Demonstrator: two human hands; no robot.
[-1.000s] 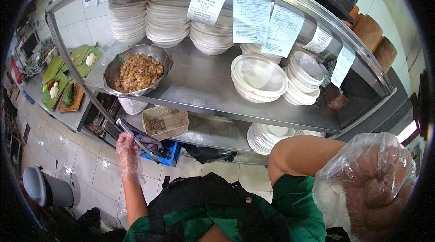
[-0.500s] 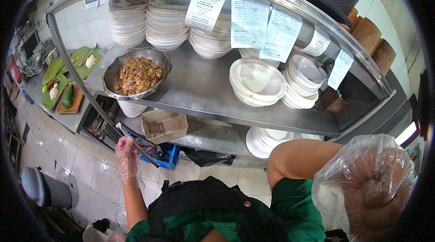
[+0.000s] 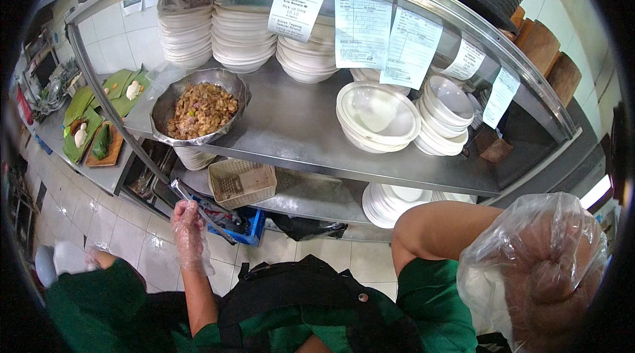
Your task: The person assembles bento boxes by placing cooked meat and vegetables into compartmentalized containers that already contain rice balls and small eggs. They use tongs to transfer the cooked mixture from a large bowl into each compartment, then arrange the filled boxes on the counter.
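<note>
1. The person's left hand (image 3: 188, 234), wearing a thin clear plastic glove, is grasping a pair of long metal tongs (image 3: 198, 211) just below the front edge of the stainless steel shelf (image 3: 297, 128).
2. The tongs are pointing up and to the left towards the lower level of that shelf, near a beige plastic basket (image 3: 241, 182) sitting there.
3. The right hand (image 3: 552, 280), also gloved in crinkled clear plastic, is being held up close to the camera, well to the right of the shelf, clenched into a fist; I cannot tell whether it is gripping anything.
4. A dented round metal bowl of brown cooked food (image 3: 200, 111) is resting on the shelf's left end, overhanging the edge.
5. Stacks of white plates and bowls (image 3: 377, 115) are standing along the shelf behind and right of it.
6. Paper slips (image 3: 362, 29) are hanging from the rail above the shelf.
7. Left of the shelf, green leaves (image 3: 83, 118) are lying on the worktop (image 3: 59, 148).
</note>
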